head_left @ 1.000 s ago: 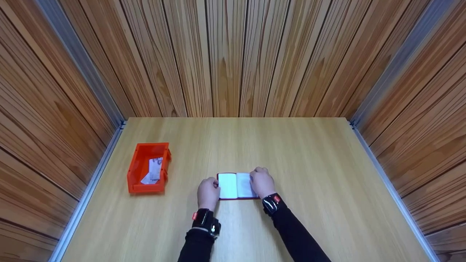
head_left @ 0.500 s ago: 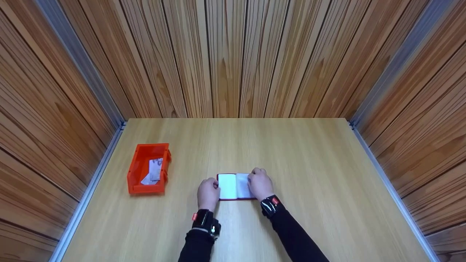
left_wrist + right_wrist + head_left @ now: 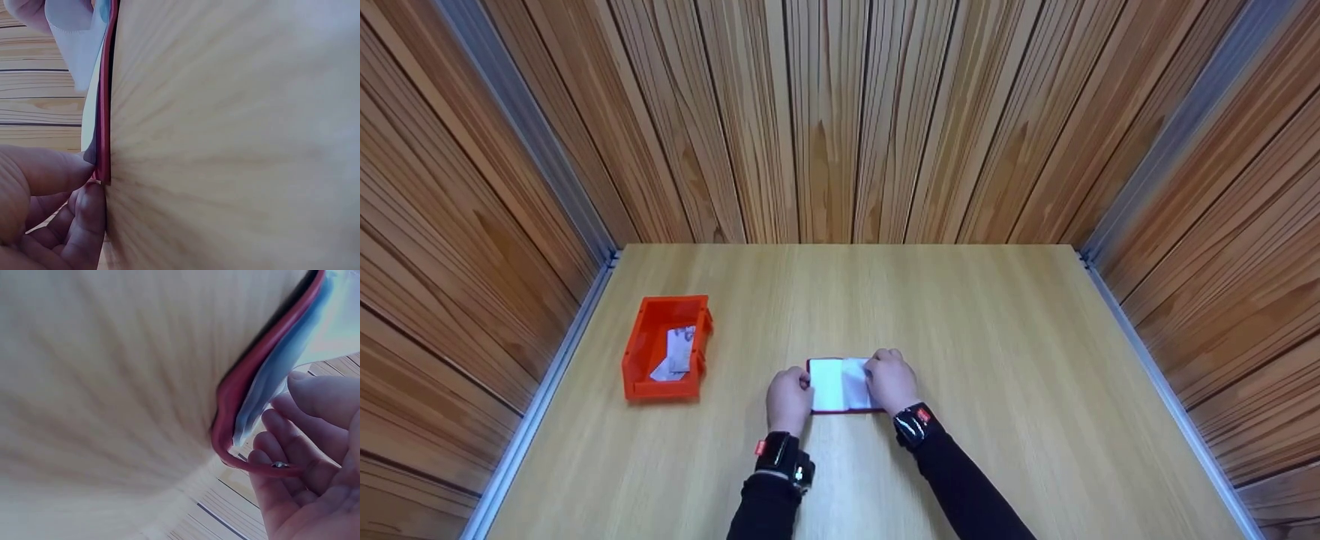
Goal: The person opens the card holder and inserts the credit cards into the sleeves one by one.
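Observation:
An open red card holder (image 3: 827, 385) with pale plastic sleeve pages lies on the table in the head view. My left hand (image 3: 789, 400) pinches its left edge; in the left wrist view the thumb is at the corner of the red cover (image 3: 104, 101). My right hand (image 3: 892, 382) pinches a sleeve page (image 3: 854, 384), which stands partly raised from the right half. The right wrist view shows the thumb at the page's edge, with layered sleeves (image 3: 264, 391) beneath. A red strap with a metal snap (image 3: 279, 464) reaches across the right fingers.
An orange-red bin (image 3: 660, 391) stands to the left on the wooden table (image 3: 997, 337), holding several pale printed cards or papers (image 3: 679, 349). Wood-plank walls (image 3: 825, 120) with metal corner rails enclose the table at the back and sides.
My right hand has moved slightly left, drawing the sleeve page up and toward the middle of the card holder. The left hand has stayed at the left edge.

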Demonstrator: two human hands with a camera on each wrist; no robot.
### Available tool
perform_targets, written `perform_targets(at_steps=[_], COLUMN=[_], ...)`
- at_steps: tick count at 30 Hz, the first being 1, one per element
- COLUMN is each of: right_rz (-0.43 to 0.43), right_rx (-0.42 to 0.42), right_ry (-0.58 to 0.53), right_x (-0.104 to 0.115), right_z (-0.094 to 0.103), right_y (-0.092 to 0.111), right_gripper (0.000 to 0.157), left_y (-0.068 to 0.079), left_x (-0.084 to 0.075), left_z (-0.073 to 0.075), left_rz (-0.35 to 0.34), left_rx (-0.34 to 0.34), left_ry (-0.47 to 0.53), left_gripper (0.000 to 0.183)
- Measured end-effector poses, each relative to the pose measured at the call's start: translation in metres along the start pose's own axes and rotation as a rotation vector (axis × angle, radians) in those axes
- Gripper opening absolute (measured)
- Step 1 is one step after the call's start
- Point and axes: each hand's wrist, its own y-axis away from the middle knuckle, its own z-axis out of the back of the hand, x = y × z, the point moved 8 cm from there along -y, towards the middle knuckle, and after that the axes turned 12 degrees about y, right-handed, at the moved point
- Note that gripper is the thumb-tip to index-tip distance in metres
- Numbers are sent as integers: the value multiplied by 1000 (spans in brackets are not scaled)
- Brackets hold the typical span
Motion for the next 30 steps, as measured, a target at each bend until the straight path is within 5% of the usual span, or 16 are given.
perform_targets(at_steps=[5,12,19,30], right_rz=[9,35,25,7], right_rx=[38,-40,-19,20], right_ry=[-17,-51,-64,-73], right_x=[2,4,3,2], right_z=[-2,2,0,-3], right_y=[0,2,1,0], right_gripper=[11,7,9,10], left_y=[0,-1,-1,0], left_x=[0,-1,-5,-33], left_z=[0,-1,-1,6], left_rz=[2,-16,-24,-107], left_rx=[0,11,17,-9], left_ry=[-6,-28,-49,-39], left_gripper=[13,12,10,13])
